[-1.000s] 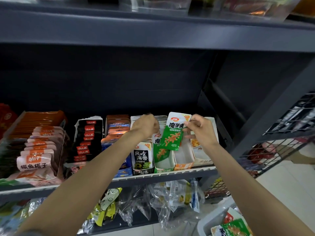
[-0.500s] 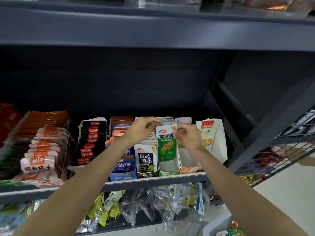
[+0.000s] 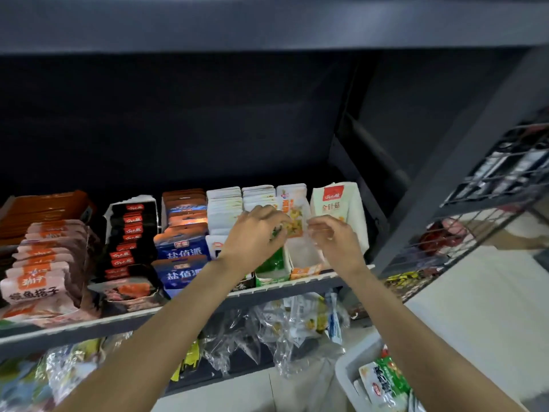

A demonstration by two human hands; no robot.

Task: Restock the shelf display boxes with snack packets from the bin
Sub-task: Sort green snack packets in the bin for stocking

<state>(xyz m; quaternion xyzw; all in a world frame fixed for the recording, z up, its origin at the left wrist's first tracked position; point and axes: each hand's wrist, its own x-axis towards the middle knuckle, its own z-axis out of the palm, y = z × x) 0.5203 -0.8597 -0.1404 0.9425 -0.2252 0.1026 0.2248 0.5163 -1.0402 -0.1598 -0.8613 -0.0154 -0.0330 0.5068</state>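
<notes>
- Nearest me, low right, the white bin sits on the floor with green snack packets inside.
- My two forearms reach up to the grey shelf.
- My left hand curls over the green display box; I cannot tell what its fingers grip.
- My right hand pinches something at the orange display box; too blurred to name.
- An orange-print packet stands upright between both hands.
- Behind, white packet rows fill the boxes; blue packets lie left.
</notes>
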